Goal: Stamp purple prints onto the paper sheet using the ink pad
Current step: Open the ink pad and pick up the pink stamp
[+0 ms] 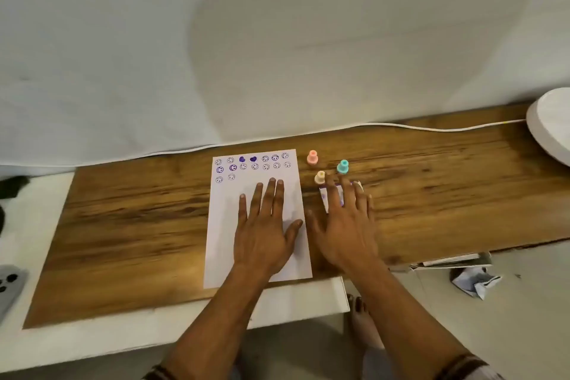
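Note:
A white paper sheet lies on the wooden board, with purple smiley and heart prints along its top. My left hand rests flat on the sheet, fingers spread, holding nothing. My right hand lies flat beside the sheet, its fingers over the ink pad, which shows a purple edge and is mostly hidden. Three small stamps stand upright beyond the fingers: a pink stamp, a teal stamp and a cream stamp.
A white cable runs along the board's back edge against a white cloth backdrop. A round white object sits at the far right. Crumpled paper lies on the floor at right. A grey device sits at the left edge.

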### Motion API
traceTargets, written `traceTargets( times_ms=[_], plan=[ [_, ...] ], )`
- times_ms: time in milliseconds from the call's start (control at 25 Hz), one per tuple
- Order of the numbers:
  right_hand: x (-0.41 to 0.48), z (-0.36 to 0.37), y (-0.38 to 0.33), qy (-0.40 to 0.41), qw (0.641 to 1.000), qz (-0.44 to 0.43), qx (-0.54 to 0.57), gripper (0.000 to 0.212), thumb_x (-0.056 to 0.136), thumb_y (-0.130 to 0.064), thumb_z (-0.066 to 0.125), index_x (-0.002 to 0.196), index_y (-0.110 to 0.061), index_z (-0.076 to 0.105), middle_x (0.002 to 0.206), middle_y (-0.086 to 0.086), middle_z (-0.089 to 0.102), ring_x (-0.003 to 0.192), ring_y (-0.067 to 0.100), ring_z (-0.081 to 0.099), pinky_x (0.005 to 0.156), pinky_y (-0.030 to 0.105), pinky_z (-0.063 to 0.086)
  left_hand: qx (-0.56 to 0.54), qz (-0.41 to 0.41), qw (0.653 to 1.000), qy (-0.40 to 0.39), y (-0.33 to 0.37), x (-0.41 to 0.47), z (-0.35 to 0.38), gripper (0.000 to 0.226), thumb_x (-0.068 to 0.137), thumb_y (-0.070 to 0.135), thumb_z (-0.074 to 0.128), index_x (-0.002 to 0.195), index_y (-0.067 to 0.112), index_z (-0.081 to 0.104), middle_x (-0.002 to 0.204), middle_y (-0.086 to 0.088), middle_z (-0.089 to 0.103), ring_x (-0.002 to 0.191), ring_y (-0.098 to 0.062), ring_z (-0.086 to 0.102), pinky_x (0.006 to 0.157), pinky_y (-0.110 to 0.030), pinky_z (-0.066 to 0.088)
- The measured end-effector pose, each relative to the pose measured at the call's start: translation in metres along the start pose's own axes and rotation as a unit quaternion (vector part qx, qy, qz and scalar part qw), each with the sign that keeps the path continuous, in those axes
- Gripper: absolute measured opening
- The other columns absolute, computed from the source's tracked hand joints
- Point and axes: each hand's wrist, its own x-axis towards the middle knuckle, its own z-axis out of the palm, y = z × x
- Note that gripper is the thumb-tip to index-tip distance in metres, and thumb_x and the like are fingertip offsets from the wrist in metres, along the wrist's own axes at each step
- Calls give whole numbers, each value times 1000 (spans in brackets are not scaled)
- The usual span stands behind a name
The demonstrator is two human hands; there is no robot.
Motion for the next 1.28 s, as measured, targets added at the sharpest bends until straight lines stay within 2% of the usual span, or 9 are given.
traceTargets(
  times_ms=[120, 280, 440, 520, 640, 800, 1000, 1120, 1280],
  plan=[
    [15, 10, 11, 52, 997, 56, 25, 84, 96, -71, 41, 163, -30, 9, 171, 12, 18, 156, 39, 14, 124, 59, 14, 1, 14, 1000, -1, 14, 9, 21, 88, 91, 80, 3, 164, 31, -3, 173, 3, -5, 159, -23, -10, 128, -53, -8],
    [26, 15, 25, 22, 994, 98, 44, 97, 90, -68, 59, 161, -27, 8, 169, 15, 19, 153, 40, 20, 120, 57, 28, -20, 16, 999, 19, 22, 23, 28, 85, 92, 77, 6, 164, 33, 1, 174, 2, -3, 160, -23, -9, 128, -52, -7],
    [29, 17, 32, 18, 993, 104, 54, 96, 88, -66, 63, 159, -20, 18, 164, 14, 33, 149, 37, 30, 120, 50, 31, -18, 12, 1000, -9, 22, 27, 31, 87, 90, 76, 2, 163, 31, -5, 174, 1, -9, 159, -24, -14, 128, -53, -7],
    [30, 18, 30, 28, 992, 106, 55, 97, 88, -67, 63, 159, -19, 17, 162, 13, 38, 147, 36, 36, 119, 51, 33, -28, 17, 999, -18, 23, 26, 33, 85, 92, 75, 10, 163, 32, -5, 174, 2, -11, 159, -23, -16, 128, -53, -8],
    [29, 17, 25, 50, 992, 103, 50, 98, 87, -69, 59, 159, -17, 16, 158, 13, 45, 141, 37, 43, 115, 52, 38, -74, 32, 996, -27, 28, 27, 30, 83, 93, 72, 25, 164, 33, 8, 174, 3, -2, 160, -21, -12, 128, -51, -6],
    [26, 20, 19, 44, 993, 103, 25, 102, 83, -76, 57, 157, -16, 22, 156, 14, 44, 140, 35, 42, 115, 49, 36, -136, 28, 990, -38, 33, 28, 29, 80, 90, 68, 37, 162, 34, 20, 174, 4, 5, 160, -20, -7, 129, -50, -3],
    [27, 17, 15, 46, 992, 97, 62, 105, 79, -72, 60, 158, -16, 19, 151, 14, 49, 134, 36, 47, 110, 52, 41, -178, 18, 984, -7, 29, 35, 30, 73, 89, 51, 63, 155, 32, 39, 172, 1, 20, 160, -22, 4, 130, -50, 2],
    [27, 14, 14, 44, 988, 97, 114, 104, 82, -70, 65, 158, -17, 17, 151, 12, 48, 134, 33, 47, 109, 48, 44, -181, 11, 983, 1, 26, 41, 33, 72, 86, 50, 68, 151, 33, 43, 170, 2, 26, 159, -21, 9, 130, -46, -2],
    [29, 9, 18, 42, 982, 105, 148, 103, 82, -66, 71, 157, -19, 19, 152, 10, 47, 136, 31, 45, 111, 49, 45, -216, 7, 976, 22, 31, 43, 35, 79, 80, 55, 65, 152, 33, 40, 166, 4, 35, 157, -19, 19, 129, -43, -2]
  ],
)
